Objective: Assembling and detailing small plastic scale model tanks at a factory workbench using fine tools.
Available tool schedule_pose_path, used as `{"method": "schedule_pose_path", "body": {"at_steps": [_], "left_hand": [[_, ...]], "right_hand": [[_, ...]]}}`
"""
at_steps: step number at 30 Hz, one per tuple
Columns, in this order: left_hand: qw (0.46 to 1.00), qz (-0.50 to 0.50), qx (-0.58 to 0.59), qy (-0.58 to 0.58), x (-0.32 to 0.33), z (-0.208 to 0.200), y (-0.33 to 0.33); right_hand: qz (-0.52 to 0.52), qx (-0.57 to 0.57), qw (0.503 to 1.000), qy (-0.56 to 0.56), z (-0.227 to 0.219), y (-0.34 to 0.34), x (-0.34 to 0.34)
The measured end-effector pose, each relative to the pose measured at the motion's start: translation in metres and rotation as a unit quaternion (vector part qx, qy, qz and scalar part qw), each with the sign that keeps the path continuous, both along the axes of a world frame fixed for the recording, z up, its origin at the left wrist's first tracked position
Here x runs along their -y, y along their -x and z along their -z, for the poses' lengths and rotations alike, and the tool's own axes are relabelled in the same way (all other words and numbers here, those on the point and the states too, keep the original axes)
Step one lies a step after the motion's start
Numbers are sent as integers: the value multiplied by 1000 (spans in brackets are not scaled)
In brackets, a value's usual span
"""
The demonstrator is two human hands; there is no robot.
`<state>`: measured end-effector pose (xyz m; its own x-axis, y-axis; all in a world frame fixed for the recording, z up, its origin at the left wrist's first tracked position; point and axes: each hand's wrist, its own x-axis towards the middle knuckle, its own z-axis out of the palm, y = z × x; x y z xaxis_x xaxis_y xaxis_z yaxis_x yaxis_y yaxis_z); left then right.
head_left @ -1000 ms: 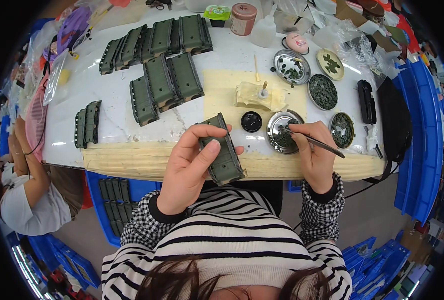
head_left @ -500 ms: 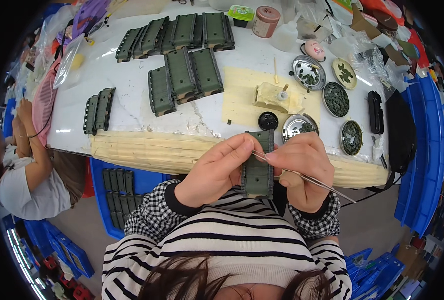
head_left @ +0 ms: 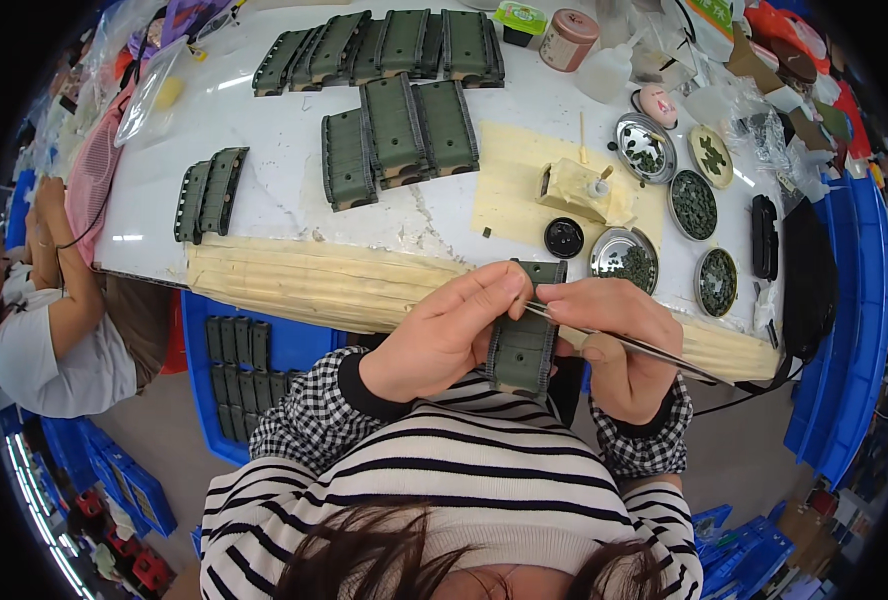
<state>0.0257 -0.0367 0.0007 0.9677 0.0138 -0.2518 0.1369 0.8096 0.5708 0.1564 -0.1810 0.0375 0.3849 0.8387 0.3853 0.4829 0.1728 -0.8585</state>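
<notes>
Between my hands, close to the table's front edge, is a dark green curved panel (head_left: 522, 352) with ribbed edges and small holes. My left hand (head_left: 449, 330) grips it from the left, thumb and forefinger pinched together over its upper part. Any tiny piece in that pinch is too small to make out. My right hand (head_left: 632, 335) is closed around metal tweezers (head_left: 664, 354). Their tips reach over the panel to my left fingertips, and their back end points to the lower right. Several fingers of both hands are hidden behind the panel.
Stacked green panels (head_left: 401, 125) stand at the far middle, with two more (head_left: 210, 195) at left. Dishes of dark green bits (head_left: 692, 205), a black cap (head_left: 564, 237) and a wrapped block (head_left: 574, 190) lie beyond my hands. A blue crate (head_left: 199, 385) holds panels below. Another person (head_left: 59, 340) sits at left.
The view has shifted, so the tabletop things appear farther right and slightly higher. The tweezers lie a little flatter, and their tips remain at my left fingertips.
</notes>
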Motion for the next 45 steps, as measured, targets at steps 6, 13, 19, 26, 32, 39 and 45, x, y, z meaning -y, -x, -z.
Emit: {"method": "schedule_pose_path", "body": {"at_steps": [6,13,19,26,32,39,45], "left_hand": [[1000,4,12,5,-2,-3,1],[1000,-5,11,-4,-1,-1,3],[999,7,-3,-33,-2,-1,3],[992,-91,18,-81,-6,-18,6],[987,-145,-66,22,-19,-11,11],[976,-183,-93,65,-16,-14,12],[974,-207,-93,3,-14,-15,11]], "right_hand": [[-8,16,1000,10,-3,0,-3],[-9,10,1000,18,-4,1,-4],[-7,20,1000,20,-2,1,-3],[169,-63,982,-55,17,-4,4],[222,81,970,48,43,-17,-5],[227,102,967,59,49,-19,-10],[223,109,966,66,48,-19,-9]]}}
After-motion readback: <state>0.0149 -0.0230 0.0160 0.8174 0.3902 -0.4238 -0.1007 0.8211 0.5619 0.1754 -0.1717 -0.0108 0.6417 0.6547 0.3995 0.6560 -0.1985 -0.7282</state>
